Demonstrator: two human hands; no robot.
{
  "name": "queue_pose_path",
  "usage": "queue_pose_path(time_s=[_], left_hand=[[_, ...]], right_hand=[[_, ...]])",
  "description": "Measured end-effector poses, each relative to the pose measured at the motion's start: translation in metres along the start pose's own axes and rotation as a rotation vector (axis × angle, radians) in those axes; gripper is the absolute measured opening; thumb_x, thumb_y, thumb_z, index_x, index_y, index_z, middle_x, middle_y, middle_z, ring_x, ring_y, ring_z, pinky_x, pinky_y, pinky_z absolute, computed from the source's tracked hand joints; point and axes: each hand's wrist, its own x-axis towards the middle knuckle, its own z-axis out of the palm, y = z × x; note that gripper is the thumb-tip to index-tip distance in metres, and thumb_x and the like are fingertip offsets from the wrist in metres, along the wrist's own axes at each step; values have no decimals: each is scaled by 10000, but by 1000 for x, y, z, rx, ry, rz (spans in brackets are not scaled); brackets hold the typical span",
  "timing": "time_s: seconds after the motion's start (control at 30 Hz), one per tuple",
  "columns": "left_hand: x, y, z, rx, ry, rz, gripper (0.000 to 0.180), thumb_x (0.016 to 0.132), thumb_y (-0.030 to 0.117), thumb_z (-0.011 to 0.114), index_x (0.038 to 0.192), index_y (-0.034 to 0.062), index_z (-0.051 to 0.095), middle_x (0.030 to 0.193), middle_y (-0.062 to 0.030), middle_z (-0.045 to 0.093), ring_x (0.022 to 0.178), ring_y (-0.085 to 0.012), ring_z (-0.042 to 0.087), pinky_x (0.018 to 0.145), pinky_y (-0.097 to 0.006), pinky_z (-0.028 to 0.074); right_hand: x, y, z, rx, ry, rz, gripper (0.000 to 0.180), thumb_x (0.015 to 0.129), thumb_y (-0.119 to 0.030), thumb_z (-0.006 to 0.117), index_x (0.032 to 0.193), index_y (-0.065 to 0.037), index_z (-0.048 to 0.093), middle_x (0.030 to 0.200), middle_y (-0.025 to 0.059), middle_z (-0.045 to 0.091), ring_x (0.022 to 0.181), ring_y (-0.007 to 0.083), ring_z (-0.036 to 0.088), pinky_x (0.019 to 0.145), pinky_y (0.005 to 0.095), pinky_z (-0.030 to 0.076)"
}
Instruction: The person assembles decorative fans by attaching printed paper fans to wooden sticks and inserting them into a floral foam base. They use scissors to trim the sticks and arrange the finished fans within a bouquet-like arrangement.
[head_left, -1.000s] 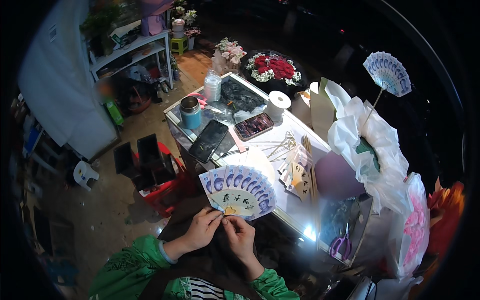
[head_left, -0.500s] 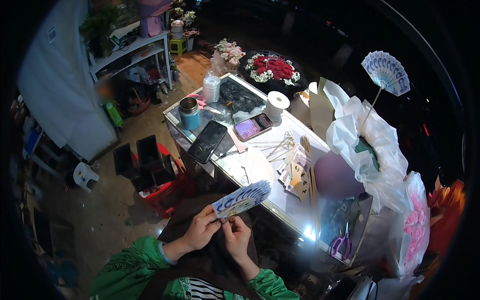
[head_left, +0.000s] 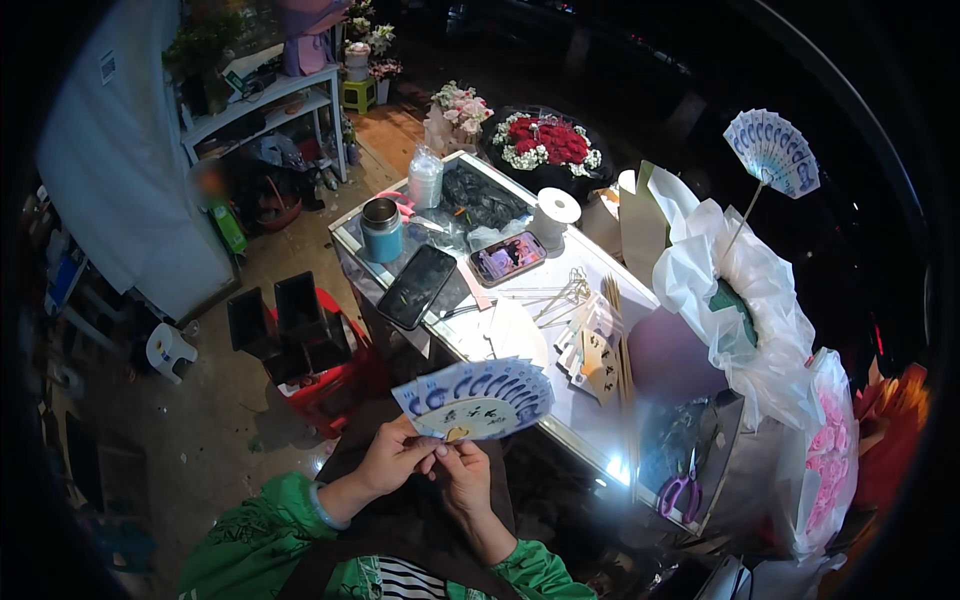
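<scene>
A fan of blue-and-white banknotes [head_left: 475, 385], with a pale panel bearing dark lettering along its lower part, is held up in front of me. My left hand [head_left: 385, 460] pinches its lower left edge between thumb and fingers. Close against it, my right hand [head_left: 466, 480] has thumb and fingers closed at the fan's bottom point; the exact grip there is partly hidden. A similar banknote fan [head_left: 772, 152] stands on a thin stick in a bouquet wrapped in white paper [head_left: 690, 240] at the right.
The table [head_left: 575, 425] holds a dark phone [head_left: 416, 287], a lit phone [head_left: 508, 258], a blue jar [head_left: 381, 235], a white roll [head_left: 556, 215], thin sticks [head_left: 614, 325] and purple-handled scissors [head_left: 682, 490]. Black buckets [head_left: 300, 302] stand on a red stool [head_left: 350, 375] at left.
The banknote fan has tilted and turned, so its face with the pale lettered panel shows more fully. My hands stay together at its base. The lit phone's picture has changed.
</scene>
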Motion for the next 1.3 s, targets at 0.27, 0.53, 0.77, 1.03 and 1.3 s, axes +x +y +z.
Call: queue_pose_path(time_s=[0.27,0.53,0.77,1.03,1.3], left_hand=[[8,14,3,-234,-70,-80,252,873,48,561,1102,12,463,774,-51,559,541,-73,516,448,-170,395],[10,1,8,262,59,103,145,836,49,628,952,7,551,744,-1,582,640,-29,540,539,-171,421],[11,3,3,-95,-65,66,67,859,52,597,892,2,566,744,-31,587,585,-39,502,504,-167,386],[12,3,-7,-358,-269,-133,119,897,122,550,943,16,580,732,-16,562,528,-25,446,451,-161,322],[13,-1,2,165,51,389,169,875,171,607,823,28,533,668,22,531,629,-17,475,522,-186,379]], right_hand=[[4,-10,-1,36,-46,17,140,845,-68,575,963,5,557,725,89,607,632,176,590,552,230,415],[11,-22,-6,-169,185,-139,201,805,-110,662,955,-6,578,798,48,584,628,123,519,557,243,427],[27,-19,-15,38,-39,-129,187,808,-90,643,956,-5,567,774,69,588,651,137,558,588,253,464],[18,-26,-16,1,-37,-8,223,846,-104,588,1006,36,520,903,136,568,724,205,576,643,364,541],[23,-30,9,-527,158,-274,219,852,-124,588,1001,36,579,903,115,595,773,196,567,676,300,487]])
